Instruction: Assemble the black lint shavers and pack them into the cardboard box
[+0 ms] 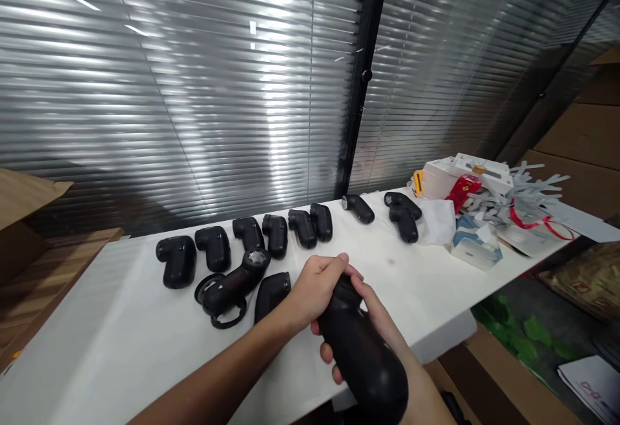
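Observation:
A large black angled handheld device (363, 354) with a rounded body is held over the table's front edge, tilted with its head end away from me. My left hand (312, 289) is closed over the head end and hides most of it. My right hand (380, 321) wraps around the body from the right, with fingertips showing on its left side. Just left of my hands lies a similar black device (272, 292), partly covered by my left forearm. Beyond it rests another device (235, 286) with a metallic-looking round face and black rings (228, 315) about its lower end.
Several black devices (179, 262) line the back of the white table (121, 341), below the blinds. More (358, 208) lie farther right. A tissue box (477, 244), white boxes (484, 170) and a red packet (462, 191) crowd the right end. An open cardboard box (484, 373) stands below the table.

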Available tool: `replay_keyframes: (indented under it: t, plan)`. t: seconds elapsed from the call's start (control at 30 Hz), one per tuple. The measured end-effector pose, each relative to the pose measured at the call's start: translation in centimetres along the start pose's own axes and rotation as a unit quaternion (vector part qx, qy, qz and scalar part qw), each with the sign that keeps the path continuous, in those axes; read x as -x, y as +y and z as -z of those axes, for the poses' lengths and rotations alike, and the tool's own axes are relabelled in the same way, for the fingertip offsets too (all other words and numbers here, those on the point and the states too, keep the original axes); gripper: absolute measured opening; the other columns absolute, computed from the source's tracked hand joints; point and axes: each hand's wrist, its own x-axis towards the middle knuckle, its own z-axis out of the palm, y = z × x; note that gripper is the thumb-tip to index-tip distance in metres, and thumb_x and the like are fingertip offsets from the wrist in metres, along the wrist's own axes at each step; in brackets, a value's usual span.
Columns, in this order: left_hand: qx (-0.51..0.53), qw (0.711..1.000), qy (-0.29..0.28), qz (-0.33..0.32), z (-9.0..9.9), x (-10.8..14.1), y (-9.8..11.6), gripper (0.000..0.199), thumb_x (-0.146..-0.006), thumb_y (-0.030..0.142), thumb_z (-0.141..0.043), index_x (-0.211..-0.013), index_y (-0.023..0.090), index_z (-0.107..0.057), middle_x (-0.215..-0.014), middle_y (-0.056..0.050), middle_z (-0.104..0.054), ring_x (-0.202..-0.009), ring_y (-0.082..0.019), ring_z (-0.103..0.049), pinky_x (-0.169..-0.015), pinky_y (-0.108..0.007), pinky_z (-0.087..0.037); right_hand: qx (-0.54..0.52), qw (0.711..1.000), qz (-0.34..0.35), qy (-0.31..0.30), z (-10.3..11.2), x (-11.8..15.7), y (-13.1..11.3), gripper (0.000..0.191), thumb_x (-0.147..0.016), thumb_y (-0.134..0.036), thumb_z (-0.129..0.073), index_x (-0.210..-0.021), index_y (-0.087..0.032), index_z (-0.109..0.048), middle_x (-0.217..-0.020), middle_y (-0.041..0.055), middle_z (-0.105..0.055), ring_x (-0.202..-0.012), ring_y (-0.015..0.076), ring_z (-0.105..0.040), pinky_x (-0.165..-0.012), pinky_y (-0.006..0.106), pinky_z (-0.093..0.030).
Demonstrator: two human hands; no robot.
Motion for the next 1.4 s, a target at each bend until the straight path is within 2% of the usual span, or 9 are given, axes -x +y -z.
replay_keyframes:
  t: [0.17,0.4,0.5,0.63,0.83,0.93,1.07,1.17,1.4]
  plan:
    - [0.021,0.999,0.043,-0.013,-0.2,1.6,0.0,0.050,-0.095,0.050,-0.048,-0.076,0.011,-0.073,-0.082,-0.009,-0.073,-0.077,-0.022,-0.068,-0.068,-0.028,-0.052,0.055,0.997,-0.052,0.031,-1.3,1.5,1.2,0.100,-0.070,-0.095,-0.027,-0.077,-0.005,-0.071,-0.050,0.0101,-0.064,-0.037,0.0163,-0.060,-0.036,0.021,-0.043]
    - [0.009,0.999,0.044,-0.023,-0.1,3.4,0.2,0.046,-0.096,0.042,-0.047,-0.077,0.012,-0.077,-0.094,-0.009,-0.075,-0.097,-0.023,-0.067,-0.092,-0.030,-0.049,0.058,0.996,-0.057,0.028,-1.9,1.7,2.5,0.087,-0.083,-0.081,-0.028,-0.076,-0.005,-0.070,-0.050,0.0110,-0.064,-0.038,0.0170,-0.062,-0.039,0.022,-0.045]
    - [-0.021,0.999,-0.021,-0.013,0.6,4.4,0.9,0.041,-0.094,0.044,-0.051,-0.086,0.014,-0.079,-0.104,-0.008,-0.074,-0.088,-0.021,-0.068,-0.070,-0.026,-0.053,0.032,0.998,-0.038,0.033,-1.2,2.1,3.9,0.073,-0.085,-0.073,-0.039,-0.088,-0.007,-0.069,-0.058,0.0124,-0.069,-0.044,0.0184,-0.066,-0.043,0.022,-0.048]
    - [-0.072,0.992,-0.098,0.024,1.3,5.2,1.4,0.040,-0.087,0.051,-0.062,-0.104,0.017,-0.076,-0.091,-0.008,-0.074,-0.053,-0.014,-0.060,-0.035,-0.019,-0.035,-0.009,0.994,0.006,0.106,-1.0,3.3,5.5,0.066,-0.065,-0.064,-0.076,-0.103,-0.012,-0.061,-0.070,0.0119,-0.074,-0.056,0.0211,-0.070,-0.052,0.027,-0.054]
    - [-0.079,0.997,-0.002,0.026,0.6,4.6,-0.1,0.067,-0.098,0.061,-0.029,-0.091,0.009,-0.071,-0.062,-0.008,-0.066,-0.043,-0.015,-0.054,-0.038,-0.023,-0.036,-0.044,0.998,0.030,0.017,-1.3,3.1,5.7,0.068,-0.067,-0.054,-0.078,-0.115,-0.011,-0.055,-0.071,0.0081,-0.072,-0.055,0.0212,-0.070,-0.050,0.026,-0.052]
    - [-0.100,0.994,-0.002,-0.031,0.9,4.8,0.1,0.063,-0.096,0.061,-0.037,-0.084,0.011,-0.073,-0.074,-0.012,-0.070,-0.067,-0.022,-0.065,-0.062,-0.030,-0.051,-0.032,0.999,0.026,0.005,-1.2,2.9,5.9,0.051,-0.072,-0.048,-0.070,-0.106,-0.011,-0.060,-0.070,0.0081,-0.071,-0.052,0.0200,-0.068,-0.045,0.023,-0.046]
    - [-0.206,0.936,-0.173,-0.227,2.4,5.4,0.7,0.047,-0.092,0.059,-0.052,-0.105,0.020,-0.076,-0.119,-0.012,-0.069,-0.110,-0.030,-0.059,-0.102,-0.040,-0.042,-0.028,0.997,-0.015,0.075,-1.4,3.6,6.1,0.036,-0.072,-0.043,-0.065,-0.078,-0.007,-0.067,-0.068,0.0091,-0.069,-0.047,0.0168,-0.064,-0.045,0.023,-0.045]
    - [-0.318,0.852,-0.207,-0.361,3.0,5.5,0.4,0.050,-0.100,0.052,-0.038,-0.098,0.017,-0.075,-0.102,-0.014,-0.070,-0.092,-0.026,-0.059,-0.087,-0.039,-0.046,-0.028,0.995,-0.040,0.082,-1.6,3.9,6.1,0.032,-0.070,-0.039,-0.060,-0.074,-0.008,-0.066,-0.066,0.0103,-0.069,-0.046,0.0180,-0.064,-0.044,0.024,-0.045]
    - [-0.345,0.833,-0.159,-0.401,2.7,5.6,-0.3,0.049,-0.102,0.032,-0.030,-0.081,0.014,-0.070,-0.084,-0.013,-0.068,-0.078,-0.023,-0.054,-0.077,-0.039,-0.046,-0.017,0.994,-0.033,0.107,-2.4,3.4,6.1,0.030,-0.068,-0.034,-0.053,-0.090,-0.014,-0.060,-0.059,0.0072,-0.066,-0.041,0.0182,-0.060,-0.042,0.024,-0.041]
